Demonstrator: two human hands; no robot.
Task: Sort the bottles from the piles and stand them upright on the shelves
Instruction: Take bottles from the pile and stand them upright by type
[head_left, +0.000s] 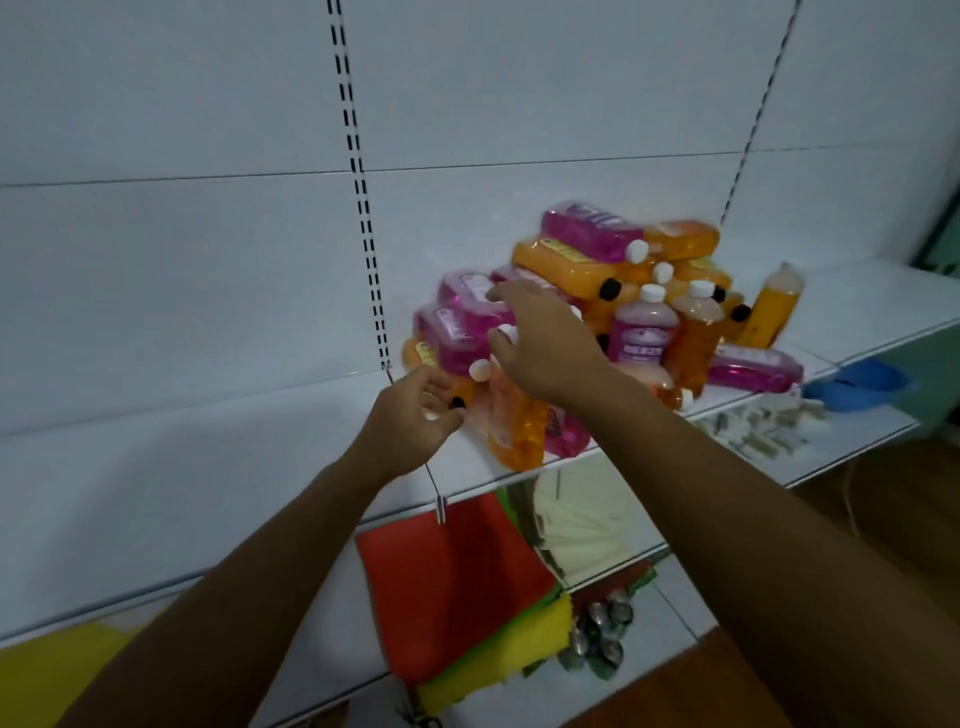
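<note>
Bottles (587, 312) lie in a big mixed heap on the white shelf (260, 457), right under and behind my fingers. Pink ones and orange ones are piled sideways on each other, so they need pulling out one by one. A few at the far side already stand up, like the pink bottle (644, 332) with the white cap.

My right hand (540, 338) reaches over the pile. Its fingers (501, 296) are bent around the pink bottles on top (457, 332), near a white cap, but I cannot tell if they truly hold one yet. My left hand (415, 421) is lower, at the near edge of the heap. Its fingers (441, 384) curl by a black cap (457, 402) on an orange bottle (514, 421), and I think they pinch it to steady it.

Every bottle looks full of pink or orange liquid, and all caps I can see are on. Past my right hand sits a blue bowl (857, 384); I cannot see inside it.
</note>
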